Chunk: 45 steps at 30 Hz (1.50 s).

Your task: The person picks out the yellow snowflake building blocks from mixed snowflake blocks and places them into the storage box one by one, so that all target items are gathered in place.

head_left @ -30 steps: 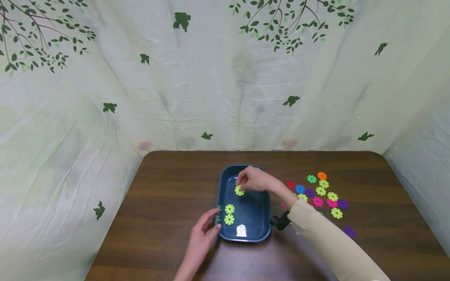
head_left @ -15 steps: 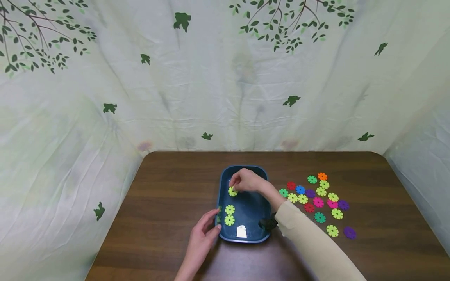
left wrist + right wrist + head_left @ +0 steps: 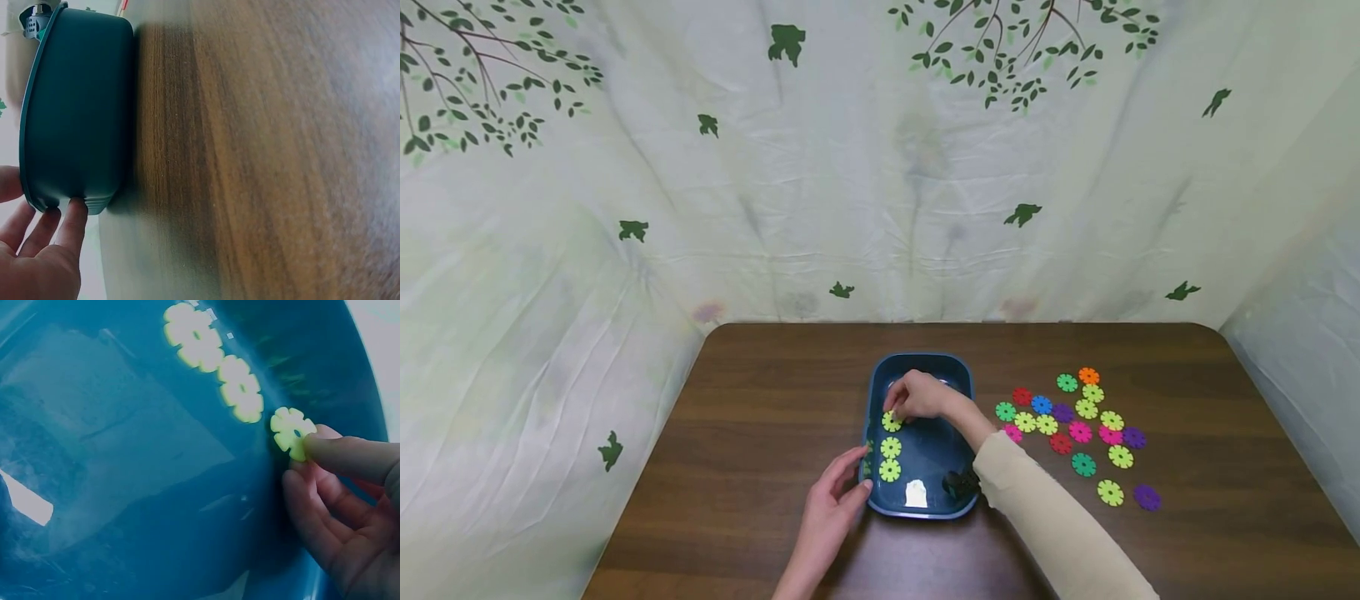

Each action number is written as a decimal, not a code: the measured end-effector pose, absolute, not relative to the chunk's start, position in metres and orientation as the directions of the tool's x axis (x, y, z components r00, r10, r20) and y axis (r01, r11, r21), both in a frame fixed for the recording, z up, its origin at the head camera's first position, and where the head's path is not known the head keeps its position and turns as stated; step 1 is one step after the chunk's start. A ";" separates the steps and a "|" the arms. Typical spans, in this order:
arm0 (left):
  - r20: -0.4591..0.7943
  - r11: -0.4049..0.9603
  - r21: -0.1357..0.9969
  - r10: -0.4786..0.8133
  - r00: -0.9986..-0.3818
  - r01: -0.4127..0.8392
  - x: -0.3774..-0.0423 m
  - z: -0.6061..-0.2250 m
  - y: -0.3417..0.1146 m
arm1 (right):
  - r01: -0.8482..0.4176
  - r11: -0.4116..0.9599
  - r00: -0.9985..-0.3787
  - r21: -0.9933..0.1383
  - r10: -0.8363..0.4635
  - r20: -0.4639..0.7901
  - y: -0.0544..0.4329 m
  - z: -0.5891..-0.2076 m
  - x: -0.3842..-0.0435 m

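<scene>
A yellow-green notched flower-shaped disc [image 3: 891,423] is pinched between the thumb and fingers of my right hand [image 3: 923,395], over the left side of a blue tray [image 3: 951,433]. The right wrist view shows this notched disc [image 3: 289,430] tilted, slightly apart from the nearer of two matching discs [image 3: 240,387]. Those two discs [image 3: 890,459] lie in line on the tray floor, along its left wall. My left hand [image 3: 829,508] holds the tray's near left rim. In the left wrist view, its thumb is at the rim and its fingers [image 3: 70,228] press the outer wall.
Right of the tray, several loose notched discs [image 3: 1079,432] in yellow-green, red, green, blue, purple, pink and orange lie scattered on the brown wooden table [image 3: 760,417]. A black wrist device [image 3: 961,483] hangs over the tray's near right corner. A leaf-print curtain [image 3: 865,167] stands behind.
My right hand has moved left and toward me with the disc, bringing it closer to the two lying discs. The left hand has stayed at the tray's rim.
</scene>
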<state>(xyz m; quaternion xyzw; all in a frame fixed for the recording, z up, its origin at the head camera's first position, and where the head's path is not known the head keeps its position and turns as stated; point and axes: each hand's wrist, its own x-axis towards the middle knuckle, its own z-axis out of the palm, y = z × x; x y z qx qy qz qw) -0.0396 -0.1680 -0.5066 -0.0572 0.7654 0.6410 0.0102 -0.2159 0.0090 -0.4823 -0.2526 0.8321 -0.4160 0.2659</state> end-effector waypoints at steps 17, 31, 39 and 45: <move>-0.079 0.148 0.985 -0.068 -0.995 -0.089 -0.043 -0.505 -0.168 | -0.274 0.590 -0.730 -0.760 -0.642 -0.235 0.008 -0.482 -0.214; -0.094 0.142 0.985 -0.061 -0.994 -0.102 -0.042 -0.505 -0.168 | -0.261 0.585 -0.715 -0.768 -0.652 -0.253 0.012 -0.477 -0.215; -0.093 0.151 0.983 -0.066 -0.993 -0.102 -0.041 -0.505 -0.168 | -0.276 0.555 -0.725 -0.785 -0.656 -0.209 0.017 -0.464 -0.210; -0.100 0.155 0.982 -0.068 -0.993 -0.109 -0.041 -0.504 -0.169 | -0.277 0.520 -0.733 -0.808 -0.658 -0.172 0.021 -0.452 -0.204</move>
